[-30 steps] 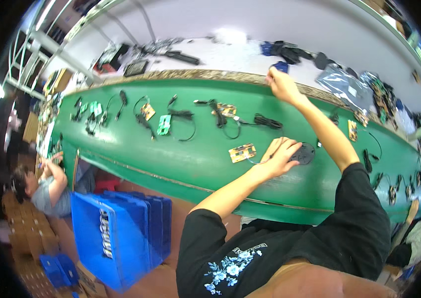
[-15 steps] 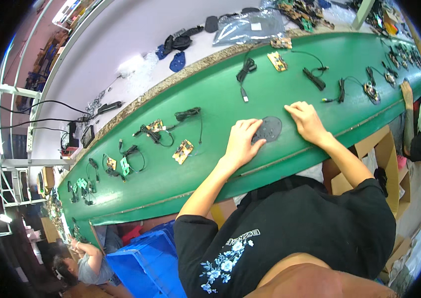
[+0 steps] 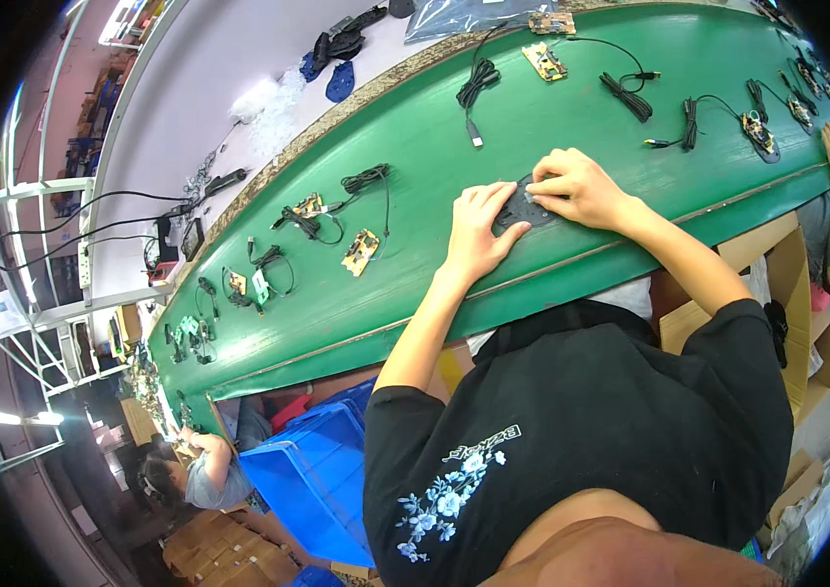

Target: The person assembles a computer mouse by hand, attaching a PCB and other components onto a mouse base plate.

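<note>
A dark, round, flat plate (image 3: 517, 209) lies on the green bench, partly covered by both hands. My left hand (image 3: 477, 230) grips its left edge, thumb near the lower rim and fingers along the upper side. Over the plate's right part, my right hand (image 3: 581, 191) is closed in a pinch. A small pale greyish piece (image 3: 530, 195) shows at its fingertips; its exact kind is too small to tell. Beyond the hands lies a coiled black cable (image 3: 479, 83) with a plug, near a tan circuit board (image 3: 544, 62).
The green bench (image 3: 425, 225) curves across the view. More boards with cables lie left, such as one circuit board (image 3: 361, 251), and a black cable (image 3: 627, 96) lies right. A blue crate (image 3: 312, 470) and a cardboard box (image 3: 777, 303) stand below. Co-workers are at both ends.
My right hand has moved left from the bare bench onto the plate and now pinches a small piece. My left hand stays at the plate's edge. The whole view has shifted.
</note>
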A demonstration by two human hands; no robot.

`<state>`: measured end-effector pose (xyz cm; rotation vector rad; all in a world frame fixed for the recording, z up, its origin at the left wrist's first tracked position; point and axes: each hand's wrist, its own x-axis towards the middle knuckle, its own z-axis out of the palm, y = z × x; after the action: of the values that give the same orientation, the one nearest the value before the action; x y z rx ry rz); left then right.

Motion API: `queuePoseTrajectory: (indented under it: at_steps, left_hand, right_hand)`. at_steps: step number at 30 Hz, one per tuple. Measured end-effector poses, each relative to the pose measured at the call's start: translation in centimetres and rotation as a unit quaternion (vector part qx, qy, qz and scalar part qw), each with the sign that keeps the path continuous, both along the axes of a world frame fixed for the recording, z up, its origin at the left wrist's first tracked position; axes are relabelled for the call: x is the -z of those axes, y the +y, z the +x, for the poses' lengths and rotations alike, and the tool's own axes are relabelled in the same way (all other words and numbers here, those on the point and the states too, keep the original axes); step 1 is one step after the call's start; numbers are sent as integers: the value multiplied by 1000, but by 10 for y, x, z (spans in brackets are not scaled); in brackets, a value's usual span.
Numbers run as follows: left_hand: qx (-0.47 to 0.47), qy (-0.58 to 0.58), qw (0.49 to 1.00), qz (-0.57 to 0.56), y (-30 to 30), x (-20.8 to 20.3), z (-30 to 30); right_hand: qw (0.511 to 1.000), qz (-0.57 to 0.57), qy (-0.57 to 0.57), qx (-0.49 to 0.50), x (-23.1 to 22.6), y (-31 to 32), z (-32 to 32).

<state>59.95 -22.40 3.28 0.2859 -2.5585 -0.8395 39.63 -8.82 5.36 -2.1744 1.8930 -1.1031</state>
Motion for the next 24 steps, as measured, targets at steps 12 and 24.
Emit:
queuePoseTrajectory:
  at_steps: [12, 24]
  left_hand:
    - [9, 12, 1000, 12, -3, 0, 0]
    - [25, 44, 998, 23, 1, 3, 1]
  right_hand:
    - [994, 83, -70, 11, 4, -14, 6]
    - [907, 221, 64, 352, -4, -98, -155]
